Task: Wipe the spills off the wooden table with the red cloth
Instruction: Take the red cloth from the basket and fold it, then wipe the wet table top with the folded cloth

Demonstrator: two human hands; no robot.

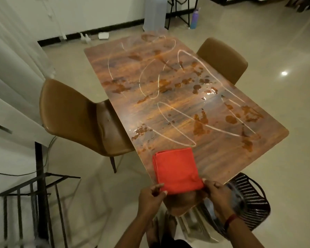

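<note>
Spills (200, 122) streak wooden table (222, 158) on tiled floor (284, 104); both hands' grip pinches red cloth (176, 169)

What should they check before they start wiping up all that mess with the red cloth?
1. Folded red cloth lying on the glossy wooden table: ok, flat at the near end.
2. Left hand on the cloth's near left corner: ok, fingers pinch it.
3. Right hand on the near right corner: ok, touching the cloth's edge.
4. Brown sticky-looking spills not wiped yet: ok, blotches cover the middle and far end.
5. Nothing standing on the tabletop in the wiping path: ok.
6. Cloth damp enough to lift the stains: cannot tell.
</note>
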